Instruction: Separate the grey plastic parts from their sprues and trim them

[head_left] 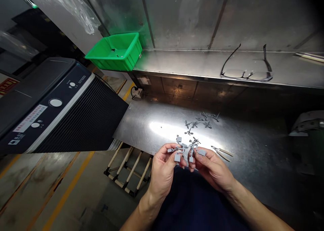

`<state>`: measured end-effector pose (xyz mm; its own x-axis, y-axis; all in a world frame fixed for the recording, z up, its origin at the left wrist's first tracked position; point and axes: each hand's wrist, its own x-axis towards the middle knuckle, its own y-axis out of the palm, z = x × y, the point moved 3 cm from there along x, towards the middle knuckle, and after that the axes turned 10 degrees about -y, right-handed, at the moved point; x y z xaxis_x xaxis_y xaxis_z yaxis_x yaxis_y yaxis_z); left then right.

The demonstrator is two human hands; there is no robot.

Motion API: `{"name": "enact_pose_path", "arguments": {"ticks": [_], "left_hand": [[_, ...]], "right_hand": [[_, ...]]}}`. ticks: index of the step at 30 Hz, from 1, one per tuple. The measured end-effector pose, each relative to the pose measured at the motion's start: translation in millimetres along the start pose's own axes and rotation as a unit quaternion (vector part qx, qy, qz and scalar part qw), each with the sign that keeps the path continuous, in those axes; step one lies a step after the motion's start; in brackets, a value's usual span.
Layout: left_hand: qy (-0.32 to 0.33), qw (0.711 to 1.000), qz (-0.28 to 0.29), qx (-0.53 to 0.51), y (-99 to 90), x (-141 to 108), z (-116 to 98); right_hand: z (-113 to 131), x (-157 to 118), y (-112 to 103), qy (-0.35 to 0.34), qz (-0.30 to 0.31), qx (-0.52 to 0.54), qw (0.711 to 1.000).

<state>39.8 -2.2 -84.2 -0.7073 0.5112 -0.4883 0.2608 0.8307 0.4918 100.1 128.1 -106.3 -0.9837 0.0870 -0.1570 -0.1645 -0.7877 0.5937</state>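
A grey branched plastic part (179, 148) with small square blocks at its ends is held in front of my body. My left hand (164, 167) pinches its left side, fingers closed. On the right side, my right hand (211, 165) grips blocks of the grey part between thumb and fingers. Whether the two sides are one piece or two touching pieces, I cannot tell. Just beyond my hands, a darker grey part (194, 140) lies on the metal table (141, 123). Pliers with pale handles (224, 153) rest beside my right hand. Several similar grey parts (207, 124) lie farther back.
A green bin (115, 62) with small bits inside sits at the left end of the metal shelf (177, 62). Glasses (245, 76) lie on that shelf, farther right. A large black ribbed machine (83, 112) stands left of the table, above a pipe frame (128, 170) near the floor.
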Motion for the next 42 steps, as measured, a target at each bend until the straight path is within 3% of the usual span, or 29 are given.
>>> {"name": "enact_pose_path", "arguments": {"ticks": [18, 29, 37, 42], "left_hand": [[-0.006, 1.000, -0.011, -0.003, -2.3, -0.3, 0.7], [0.002, 1.000, -0.002, 0.005, -4.4, 1.5, 1.4], [0.017, 1.000, 0.010, 0.021, -6.5, 0.5, 5.4], [0.029, 0.999, 0.009, 0.038, -7.0, 0.8, 4.1]], "right_hand": [[-7.4, -3.0, 3.2, 0.001, 0.084, 0.062, 0.995], [-9.4, -3.8, 5.6, 0.008, 0.099, 0.059, 0.993], [-4.4, -1.2, -6.1, -0.025, 0.064, 0.026, 0.997], [-0.2, -1.3, -17.3, -0.033, 0.031, -0.046, 0.998]]}}
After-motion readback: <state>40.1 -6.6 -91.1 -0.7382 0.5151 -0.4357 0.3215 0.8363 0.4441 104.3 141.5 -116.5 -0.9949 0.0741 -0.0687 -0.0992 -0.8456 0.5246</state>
